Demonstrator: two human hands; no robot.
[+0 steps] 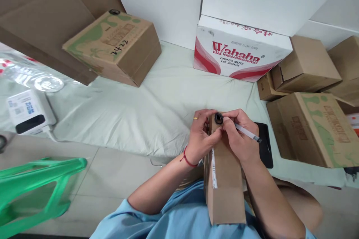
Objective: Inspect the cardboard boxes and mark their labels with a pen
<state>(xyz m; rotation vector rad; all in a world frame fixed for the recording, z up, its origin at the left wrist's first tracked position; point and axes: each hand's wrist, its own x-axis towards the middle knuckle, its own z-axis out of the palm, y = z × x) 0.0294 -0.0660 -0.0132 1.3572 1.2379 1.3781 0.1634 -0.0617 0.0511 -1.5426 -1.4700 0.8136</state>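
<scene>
A narrow brown cardboard box (228, 179) rests on my lap, its near end against the blue shirt. At its far end is a small black oval, ring-like piece (218, 118). My left hand (203, 132) grips the far left edge of the box, fingers curled over the side and thumb on the top near the black piece. In my right hand (238, 132) is a pen with a pale barrel (246, 133), its dark end pointing right. The pen's other end is hidden by the fingers, which are close beside the black piece. A white printed strip (214, 168) runs along the box.
A pale green sheet (157, 108) covers the surface ahead. On it stand a box marked 2422 (114, 44), a white Wahaba carton (238, 52), several brown boxes (311, 127), a dark flat device (265, 145) and a white power bank (30, 112). A green stool (42, 186) stands left.
</scene>
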